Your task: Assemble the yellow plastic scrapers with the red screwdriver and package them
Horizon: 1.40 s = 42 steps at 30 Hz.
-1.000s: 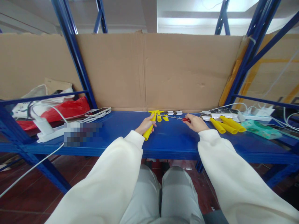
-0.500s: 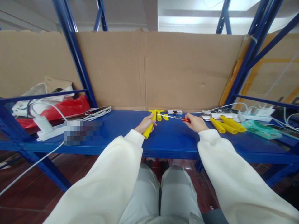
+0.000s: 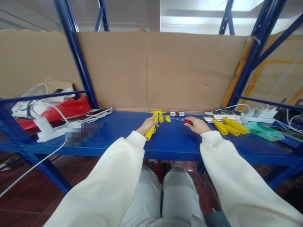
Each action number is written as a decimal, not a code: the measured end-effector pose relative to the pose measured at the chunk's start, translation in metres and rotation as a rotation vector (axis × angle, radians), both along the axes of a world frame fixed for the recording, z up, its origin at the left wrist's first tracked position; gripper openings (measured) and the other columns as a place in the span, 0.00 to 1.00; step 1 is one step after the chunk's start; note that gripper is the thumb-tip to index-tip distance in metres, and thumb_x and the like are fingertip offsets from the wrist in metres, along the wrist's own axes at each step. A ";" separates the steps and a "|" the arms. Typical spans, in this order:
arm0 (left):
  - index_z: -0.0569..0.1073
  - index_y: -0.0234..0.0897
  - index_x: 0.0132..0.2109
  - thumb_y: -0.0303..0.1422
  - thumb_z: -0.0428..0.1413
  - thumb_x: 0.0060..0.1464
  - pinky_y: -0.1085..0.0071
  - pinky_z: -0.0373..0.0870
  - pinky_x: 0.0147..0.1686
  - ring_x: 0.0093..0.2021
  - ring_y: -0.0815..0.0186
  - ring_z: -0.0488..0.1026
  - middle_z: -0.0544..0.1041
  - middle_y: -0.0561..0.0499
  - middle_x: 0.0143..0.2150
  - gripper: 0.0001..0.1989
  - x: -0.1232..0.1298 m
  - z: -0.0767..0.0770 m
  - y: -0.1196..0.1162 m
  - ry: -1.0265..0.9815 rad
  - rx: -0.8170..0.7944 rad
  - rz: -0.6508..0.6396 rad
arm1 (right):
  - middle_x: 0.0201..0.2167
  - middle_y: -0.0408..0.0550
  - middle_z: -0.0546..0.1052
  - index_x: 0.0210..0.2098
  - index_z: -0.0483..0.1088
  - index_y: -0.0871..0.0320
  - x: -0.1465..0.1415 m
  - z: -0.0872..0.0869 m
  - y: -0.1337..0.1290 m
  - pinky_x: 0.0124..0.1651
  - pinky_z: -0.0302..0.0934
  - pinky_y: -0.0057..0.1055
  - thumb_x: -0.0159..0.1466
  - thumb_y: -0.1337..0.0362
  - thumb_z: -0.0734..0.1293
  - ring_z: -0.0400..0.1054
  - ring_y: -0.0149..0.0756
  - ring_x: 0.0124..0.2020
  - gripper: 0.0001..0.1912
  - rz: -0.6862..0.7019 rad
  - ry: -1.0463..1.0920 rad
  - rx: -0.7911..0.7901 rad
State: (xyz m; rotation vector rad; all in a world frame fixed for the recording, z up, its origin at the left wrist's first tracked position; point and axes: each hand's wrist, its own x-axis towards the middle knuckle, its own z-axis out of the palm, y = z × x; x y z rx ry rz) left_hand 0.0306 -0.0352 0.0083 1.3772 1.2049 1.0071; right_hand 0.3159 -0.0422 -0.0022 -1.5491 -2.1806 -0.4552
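My left hand [image 3: 147,125] is closed round a yellow plastic tube [image 3: 150,133], whose open end points down toward me. My right hand [image 3: 198,125] grips the red handle of a screwdriver [image 3: 188,122]. Its long thin shaft runs left across to the upper part of the tube; the tip is too small to make out. Just behind the left hand, yellow pieces [image 3: 161,118] join or lie against the tube's top. A small yellow part [image 3: 168,119] lies on the blue tabletop [image 3: 176,138] beneath the shaft.
Several yellow tubes [image 3: 227,127] lie at the right beside a green packet [image 3: 264,131] and white power strips. Small black-and-white items [image 3: 177,113] sit at the back. To the left are a white power strip [image 3: 53,133], cables and a red bag [image 3: 68,108]. Cardboard [image 3: 180,69] walls the rear.
My right-hand fingers have shifted slightly round the screwdriver handle, now covering more of it. The left hand and the yellow tube stay where they were.
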 end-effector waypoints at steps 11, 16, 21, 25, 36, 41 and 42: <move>0.48 0.40 0.73 0.23 0.49 0.62 0.78 0.59 0.15 0.15 0.74 0.65 0.73 0.53 0.28 0.36 -0.001 -0.001 0.001 0.000 -0.001 -0.015 | 0.38 0.51 0.79 0.38 0.72 0.54 -0.002 0.003 -0.004 0.32 0.57 0.32 0.67 0.57 0.60 0.73 0.42 0.37 0.11 -0.029 -0.063 0.059; 0.48 0.41 0.74 0.26 0.50 0.63 0.78 0.60 0.15 0.15 0.74 0.64 0.74 0.53 0.28 0.35 -0.001 0.000 0.001 0.005 -0.002 -0.009 | 0.44 0.53 0.79 0.43 0.75 0.54 -0.001 0.004 -0.005 0.36 0.62 0.32 0.68 0.56 0.60 0.74 0.42 0.41 0.14 -0.020 -0.039 0.025; 0.48 0.41 0.74 0.24 0.50 0.62 0.78 0.59 0.14 0.15 0.74 0.64 0.72 0.55 0.27 0.36 0.000 0.001 -0.002 -0.002 0.001 0.007 | 0.43 0.51 0.80 0.43 0.73 0.54 -0.003 0.004 -0.003 0.38 0.62 0.32 0.66 0.58 0.63 0.74 0.42 0.42 0.10 0.017 0.018 0.018; 0.49 0.41 0.73 0.24 0.49 0.63 0.78 0.59 0.14 0.15 0.74 0.64 0.73 0.54 0.28 0.35 0.000 0.000 -0.002 0.005 0.008 -0.004 | 0.33 0.47 0.79 0.39 0.70 0.53 -0.003 0.003 -0.002 0.31 0.58 0.30 0.64 0.60 0.65 0.73 0.40 0.34 0.06 -0.026 0.016 0.037; 0.47 0.41 0.74 0.26 0.50 0.63 0.78 0.60 0.16 0.16 0.73 0.65 0.73 0.53 0.28 0.36 -0.001 -0.002 0.002 0.008 0.001 -0.008 | 0.42 0.53 0.80 0.42 0.74 0.55 -0.003 0.003 -0.004 0.36 0.62 0.32 0.68 0.57 0.60 0.75 0.43 0.41 0.13 -0.003 -0.018 0.033; 0.47 0.41 0.74 0.28 0.50 0.63 0.78 0.60 0.16 0.16 0.74 0.65 0.75 0.52 0.30 0.36 -0.002 -0.003 0.005 0.022 -0.001 -0.010 | 0.38 0.50 0.81 0.43 0.71 0.54 -0.002 0.001 0.000 0.36 0.63 0.33 0.65 0.57 0.65 0.76 0.43 0.38 0.10 -0.010 0.042 0.027; 0.47 0.41 0.74 0.28 0.50 0.63 0.78 0.60 0.16 0.16 0.74 0.65 0.75 0.52 0.30 0.36 -0.002 -0.003 0.005 0.024 0.001 -0.012 | 0.37 0.49 0.81 0.43 0.70 0.54 -0.002 0.000 0.001 0.34 0.62 0.32 0.64 0.58 0.66 0.76 0.43 0.37 0.10 -0.029 0.045 0.021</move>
